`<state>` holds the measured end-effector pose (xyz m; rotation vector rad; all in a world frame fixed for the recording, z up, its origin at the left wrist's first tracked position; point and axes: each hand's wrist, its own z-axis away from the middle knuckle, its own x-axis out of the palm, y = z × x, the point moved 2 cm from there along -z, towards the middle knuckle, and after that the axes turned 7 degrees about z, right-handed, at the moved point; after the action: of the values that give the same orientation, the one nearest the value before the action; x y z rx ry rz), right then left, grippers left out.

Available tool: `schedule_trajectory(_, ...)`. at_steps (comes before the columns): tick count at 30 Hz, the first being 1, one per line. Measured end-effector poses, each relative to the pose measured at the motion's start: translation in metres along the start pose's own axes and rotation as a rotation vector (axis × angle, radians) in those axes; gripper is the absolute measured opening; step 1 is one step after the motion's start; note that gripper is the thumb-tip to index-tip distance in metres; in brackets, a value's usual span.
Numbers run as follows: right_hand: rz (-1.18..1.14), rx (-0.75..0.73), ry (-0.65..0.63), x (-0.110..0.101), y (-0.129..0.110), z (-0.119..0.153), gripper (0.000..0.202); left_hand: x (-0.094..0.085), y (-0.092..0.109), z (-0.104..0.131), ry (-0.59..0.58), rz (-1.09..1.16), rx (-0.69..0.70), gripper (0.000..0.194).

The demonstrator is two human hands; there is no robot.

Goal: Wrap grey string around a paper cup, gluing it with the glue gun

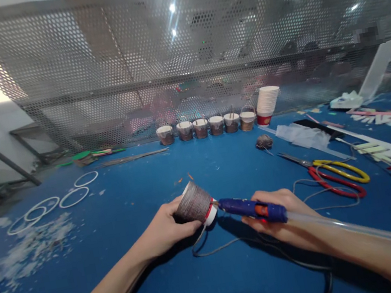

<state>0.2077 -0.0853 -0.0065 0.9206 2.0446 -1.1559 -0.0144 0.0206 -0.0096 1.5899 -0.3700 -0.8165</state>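
My left hand (pixel 171 225) is wrapped round a paper cup (pixel 195 202) that lies tilted, its wall mostly covered in wound grey-brown yarn. A red band and white rim of the cup stay bare at the right. In my right hand (pixel 281 212) is a blue hot glue gun (pixel 249 207), a long clear glue stick (pixel 365 232) running out of its back. The gun's nozzle meets the cup at the edge of the yarn. From the cup a loose strand of yarn (pixel 217 250) trails right across the blue table.
Several yarn-wrapped cups (pixel 201 129) line the back beside a stack of paper cups (pixel 268 103). A yarn ball (pixel 264 142) and scissors (pixel 337 177) lie right. White rings (pixel 74 197) and white scraps (pixel 39 245) lie left. Perforated metal panel (pixel 165 61) stands behind.
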Motion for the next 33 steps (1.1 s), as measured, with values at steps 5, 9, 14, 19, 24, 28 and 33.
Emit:
schedule_trajectory(5,-0.026,-0.029,-0.058,0.0015,-0.0030,0.0008,0.017,0.0002,0.0006,0.0000,-0.017,-0.002,0.004,0.030)
schedule_trajectory(9,-0.022,0.028,-0.031,0.0021,0.0000,0.0010,0.021,-0.0013,-0.0010,0.0006,-0.011,-0.056,0.028,0.027)
schedule_trajectory(14,-0.025,0.038,-0.049,0.0016,-0.0007,0.0003,0.019,-0.0017,-0.0009,0.0002,-0.024,-0.073,0.057,0.026)
schedule_trajectory(19,-0.019,0.154,-0.097,-0.0044,-0.0035,-0.0035,0.023,-0.0017,0.0002,-0.0002,-0.034,-0.093,0.085,0.024)
schedule_trajectory(24,-0.054,0.143,-0.109,-0.0040,-0.0048,-0.0034,0.023,-0.0022,-0.0024,-0.0004,-0.047,-0.091,0.100,0.025)
schedule_trajectory(28,-0.069,0.197,-0.116,-0.0052,-0.0037,-0.0048,0.026,-0.0019,-0.0020,-0.0002,-0.060,-0.087,0.100,0.023)
schedule_trajectory(33,-0.092,0.217,-0.147,-0.0067,-0.0066,-0.0058,0.029,-0.0016,0.0037,0.0003,-0.064,-0.116,0.120,0.021)
